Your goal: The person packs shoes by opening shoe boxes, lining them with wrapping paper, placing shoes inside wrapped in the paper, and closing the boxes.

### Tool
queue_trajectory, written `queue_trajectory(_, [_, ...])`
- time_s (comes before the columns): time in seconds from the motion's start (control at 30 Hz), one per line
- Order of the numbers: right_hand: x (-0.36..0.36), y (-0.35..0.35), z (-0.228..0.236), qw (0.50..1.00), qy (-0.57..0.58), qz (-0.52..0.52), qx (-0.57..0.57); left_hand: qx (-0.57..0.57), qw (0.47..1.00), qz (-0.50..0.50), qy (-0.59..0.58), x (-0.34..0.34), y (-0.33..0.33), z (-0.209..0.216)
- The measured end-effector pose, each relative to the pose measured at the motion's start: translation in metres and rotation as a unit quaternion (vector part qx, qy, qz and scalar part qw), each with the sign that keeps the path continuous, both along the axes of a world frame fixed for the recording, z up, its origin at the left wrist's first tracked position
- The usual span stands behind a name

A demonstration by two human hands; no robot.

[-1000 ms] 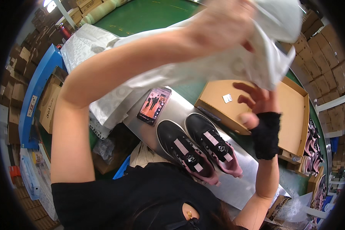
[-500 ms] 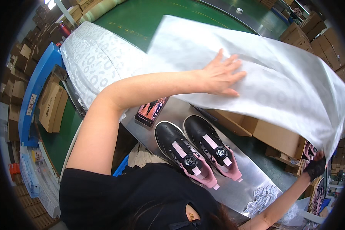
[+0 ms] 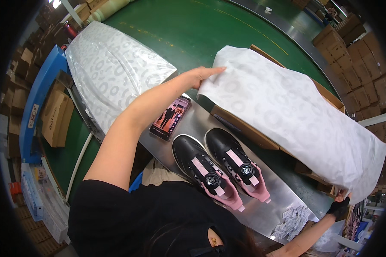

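Note:
A large sheet of white tissue paper (image 3: pixel 283 94) with grey ring marks lies draped over an open cardboard shoe box (image 3: pixel 248 130). My left hand (image 3: pixel 206 74) grips the sheet at its far left end. At the lower right, my right hand (image 3: pixel 341 203), in a black fingerless glove, is closed on the sheet's other end; its fingertips are partly hidden. A pair of black and pink shoes with dial closures, the left shoe (image 3: pixel 201 169) and the right shoe (image 3: pixel 236 160), stands on the metal table (image 3: pixel 268 197) nearer me.
A lit phone (image 3: pixel 170 118) lies left of the shoes. Behind it is a plastic-covered stack of patterned paper (image 3: pixel 116 64). A pile of small packets (image 3: pixel 291 222) sits at the table's near right. The green conveyor belt (image 3: pixel 180 32) runs beyond, with stacked cartons (image 3: pixel 351 64) at the right.
The sheet has come down from the air onto the box. My left hand has moved left, from spread over the sheet to gripping its end. My right hand has lowered slightly.

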State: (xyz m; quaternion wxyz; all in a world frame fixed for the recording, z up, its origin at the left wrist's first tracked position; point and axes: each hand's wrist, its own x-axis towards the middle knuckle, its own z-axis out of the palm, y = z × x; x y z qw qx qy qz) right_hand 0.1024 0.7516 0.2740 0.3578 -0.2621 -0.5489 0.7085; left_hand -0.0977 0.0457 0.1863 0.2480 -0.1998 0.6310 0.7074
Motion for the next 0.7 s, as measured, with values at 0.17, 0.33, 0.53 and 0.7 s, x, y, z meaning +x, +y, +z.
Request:
queue_trajectory(0.17, [0.025, -0.153, -0.01, 0.994, -0.096, 0.005, 0.059, 0.161, 0.985, -0.056, -0.01, 0.013, 0.005, -0.011])
queue_trajectory(0.33, [0.068, -0.348, -0.033, 0.557, 0.078, 0.483, 0.671, 0.108, 0.992, -0.03, 0.048, 0.014, 0.013, -0.01])
queue_trajectory(0.53, [0.074, -0.414, -0.027, 0.382, -0.015, 0.5, 0.777, -0.077, 0.97, -0.037, 0.23, 0.017, 0.026, -0.029])
queue_trajectory(0.7, [0.034, -0.417, 0.054, 0.539, 0.041, 0.533, 0.651, -0.119, 0.911, -0.033, 0.393, 0.018, -0.022, -0.037])
